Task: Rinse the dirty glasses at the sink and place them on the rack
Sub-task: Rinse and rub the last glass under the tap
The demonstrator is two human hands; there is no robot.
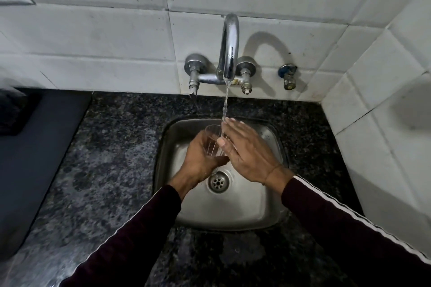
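— Over the steel sink [261,207], what is gripped by the left hand [200,158]?
— A clear glass [212,141] is held there, fingers curled round it, under water run from the tap [229,49].
— And the right hand [245,154]?
— Its straight fingers are laid flat against the glass; nothing is grasped. A speckled dark worktop [112,158] is seen around.

The sink [268,207] is sitting in the counter [112,161], right of centre. The tap [229,49] is standing out from the far wall [105,37] above it, its stream falling toward the glass [212,141]. The left hand [200,158] is gripping the glass over the basin, far of the drain [218,183]. The right hand [247,154] is lying flat against the glass's right side. A mat [30,161] is lying left of the counter.
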